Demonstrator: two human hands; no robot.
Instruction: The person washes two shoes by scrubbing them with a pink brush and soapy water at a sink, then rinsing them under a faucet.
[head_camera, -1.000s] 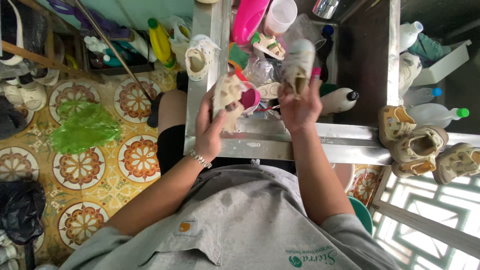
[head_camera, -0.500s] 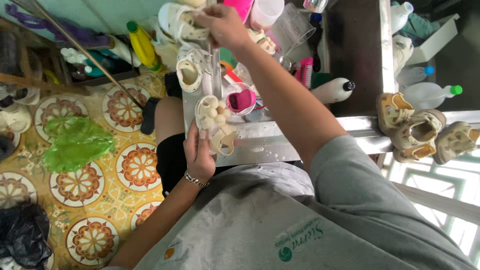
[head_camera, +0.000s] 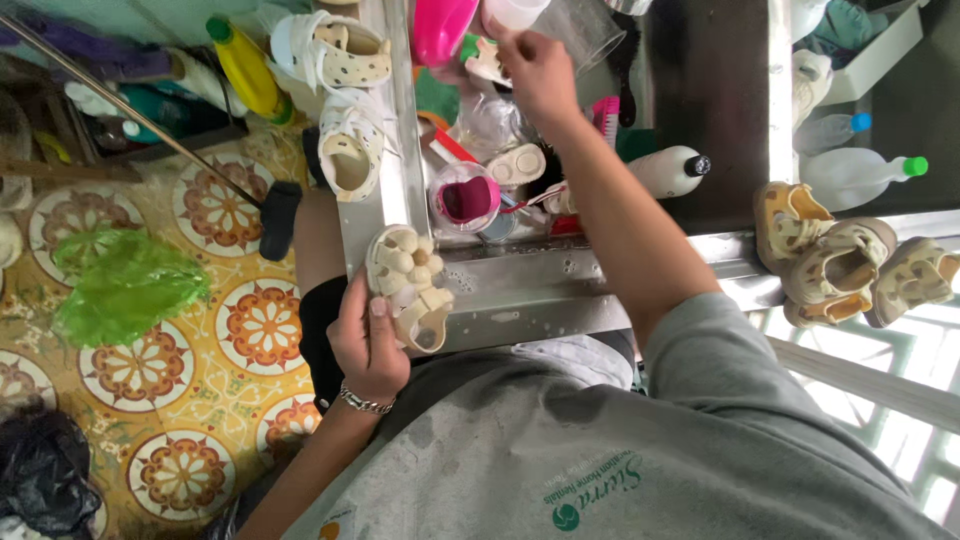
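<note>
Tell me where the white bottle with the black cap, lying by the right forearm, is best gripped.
Probably around its wide body, from above. The white bottle lies on its side with its black cap pointing away from the forearm, so the rounded middle faces up and looks unobstructed; the cap end is narrower and likelier to slip.

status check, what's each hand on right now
Left hand grips cream sandal at sink edge. Right hand reaches among clutter by pink cup; its hold unclear.

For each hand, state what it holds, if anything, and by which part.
The left hand holds a small cream shoe by its lower side, thumb on top. The right hand reaches among items by the pink tub; whether its fingers grip anything cannot be told.
</note>
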